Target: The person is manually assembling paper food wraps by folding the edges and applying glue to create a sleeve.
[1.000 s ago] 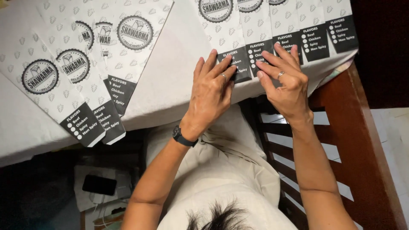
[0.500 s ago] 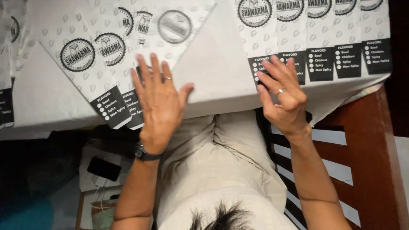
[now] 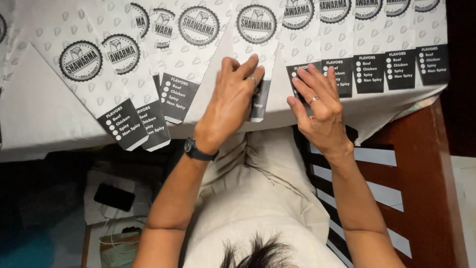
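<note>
- The person is sitting at a white paper-covered surface (image 3: 44, 114) that is filling the top of the frame.
- Many long white paper sleeves with round black stamps and black end tabs are lying on it, some in a fan at the upper left (image 3: 119, 74) and some in a neat row at the upper right (image 3: 396, 44).
- The left hand (image 3: 230, 101), near the middle of the frame, is lying flat on one white paper sleeve with a black end tab (image 3: 259, 59), with its fingers (image 3: 248, 67) held close together and pressing down, not pinching.
- That sleeve is sitting alone in the top middle, between the fan and the row, with its black tab poking out from under the hand.
- The right hand (image 3: 322, 106), just to the right, is resting on the first sleeve of the row (image 3: 300, 54), with its fingers (image 3: 310, 79) spread a little and flat.
- It looks like the person is sliding single sleeves across and lining them up, and is now in the middle of placing this one.
- The next move is likely calling for a careful push to the right, so the black tabs are sitting level and the edges are only overlapping a bit.
- A black wristwatch (image 3: 198, 150) is sitting on the left wrist.
- A dark phone (image 3: 114, 197) is lying lower left, down below the surface.
</note>
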